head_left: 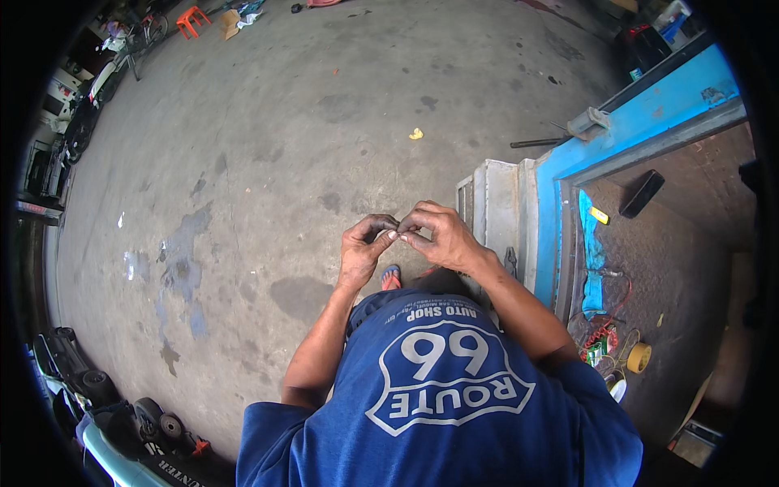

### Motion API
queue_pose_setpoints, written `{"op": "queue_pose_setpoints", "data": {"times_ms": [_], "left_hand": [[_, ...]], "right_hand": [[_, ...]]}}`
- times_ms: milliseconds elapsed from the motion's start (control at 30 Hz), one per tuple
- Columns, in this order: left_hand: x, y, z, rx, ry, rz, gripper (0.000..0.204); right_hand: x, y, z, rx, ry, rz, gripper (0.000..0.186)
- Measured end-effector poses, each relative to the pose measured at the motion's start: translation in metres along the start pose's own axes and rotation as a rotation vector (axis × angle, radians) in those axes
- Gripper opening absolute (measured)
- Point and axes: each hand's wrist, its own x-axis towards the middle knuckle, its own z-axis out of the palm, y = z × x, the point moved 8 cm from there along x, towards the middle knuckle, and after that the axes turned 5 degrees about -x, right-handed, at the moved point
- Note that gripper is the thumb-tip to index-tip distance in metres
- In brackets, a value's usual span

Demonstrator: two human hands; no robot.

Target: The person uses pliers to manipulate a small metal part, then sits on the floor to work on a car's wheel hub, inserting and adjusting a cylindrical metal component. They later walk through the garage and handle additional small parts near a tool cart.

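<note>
My two hands meet in front of my chest above a stained concrete floor. My left hand (364,243) and my right hand (436,234) pinch their fingertips together on a very small dark object (397,230) between them; its kind is too small to tell. Both hands look grimy. My blue shirt fills the lower part of the view, and a sandalled foot (391,278) shows below the hands.
A blue-edged workbench (641,118) stands at my right, with a blue cloth (591,243), a black flat case (642,193), tangled wires (600,337) and a yellow tape roll (639,357). Grey concrete steps (495,207) sit beside it. A motorbike part (105,406) lies lower left; an orange stool (191,19) far off.
</note>
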Motion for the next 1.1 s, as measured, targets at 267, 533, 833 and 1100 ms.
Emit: {"op": "queue_pose_setpoints", "data": {"times_ms": [267,533,833,1100], "left_hand": [[0.000,-0.008,-0.003,-0.034,0.087,-0.069,0.013],[-0.001,-0.009,-0.008,-0.050,0.167,-0.115,0.016],[0.002,-0.008,0.006,-0.089,0.161,-0.156,0.020],[-0.001,-0.025,0.010,-0.002,0.072,-0.256,0.023]], "right_hand": [[-0.003,-0.001,-0.007,-0.007,0.032,-0.020,0.015],[-0.146,0.102,-0.055,-0.533,0.144,0.781,0.036],[-0.304,0.104,-0.014,-0.708,0.119,1.089,0.066],[-0.305,0.115,-0.018,-0.848,0.159,1.079,0.043]]}}
